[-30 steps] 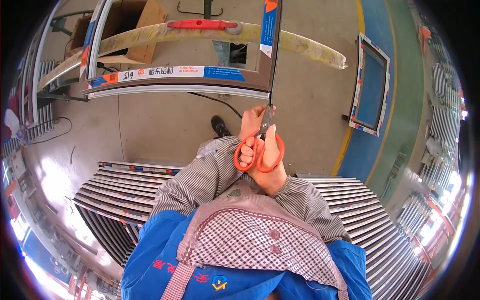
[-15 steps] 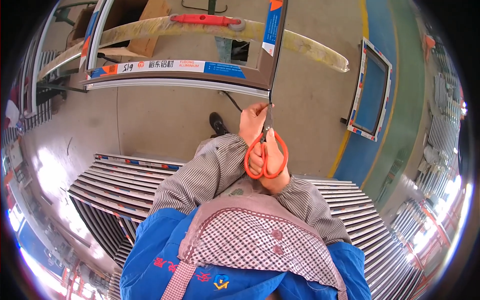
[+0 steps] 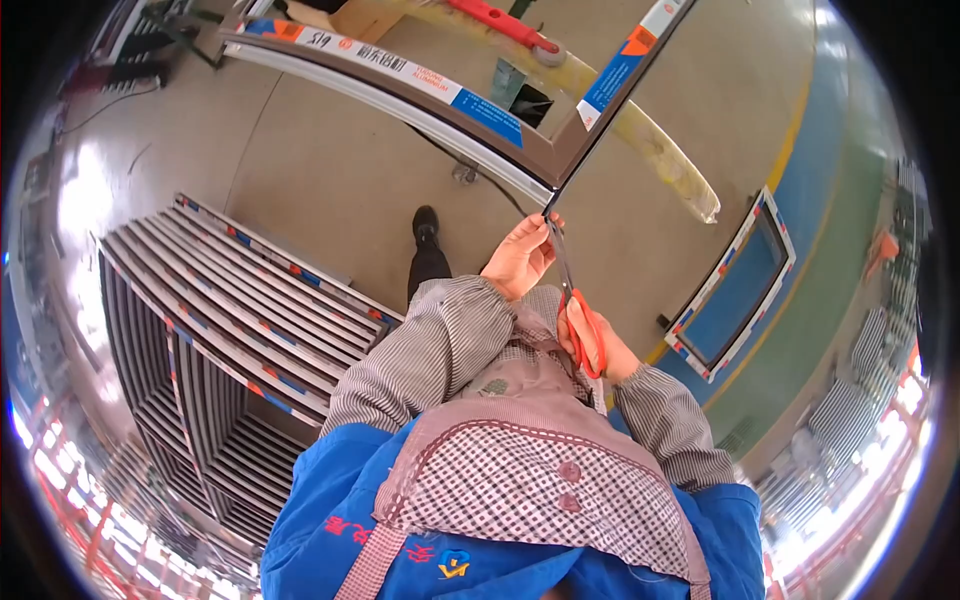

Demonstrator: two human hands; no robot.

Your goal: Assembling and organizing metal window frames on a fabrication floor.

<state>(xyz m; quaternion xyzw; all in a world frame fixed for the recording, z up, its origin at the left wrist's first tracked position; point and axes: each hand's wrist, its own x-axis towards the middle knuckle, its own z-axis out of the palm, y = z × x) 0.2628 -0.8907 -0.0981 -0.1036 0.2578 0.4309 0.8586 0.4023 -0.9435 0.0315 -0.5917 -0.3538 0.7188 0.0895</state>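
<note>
A brown metal window frame [image 3: 390,72], with printed tape along its faces, ends in a corner just beyond my hands. My left hand [image 3: 520,260] is closed in a pinch right at that corner, by the end of a black rubber strip [image 3: 490,178] that droops under the frame's near side. My right hand [image 3: 612,348] is closed around the orange-red handles of a pair of scissors [image 3: 563,258]. Their blades point up to the left fingertips and the corner; whether they touch the strip is too small to tell.
Stacked metal frames [image 3: 250,300] stand at my left. A padded support bar [image 3: 665,160] wrapped in yellowish film runs beneath the frame, a red-handled tool [image 3: 505,22] lying on it. Another taped frame [image 3: 690,343] lies on the floor at right. My shoe [image 3: 426,222] is below the corner.
My view has turned, so the frame corner now slants. The right hand with the scissors has drawn back to the right, away from my left hand, which stays at the corner.
</note>
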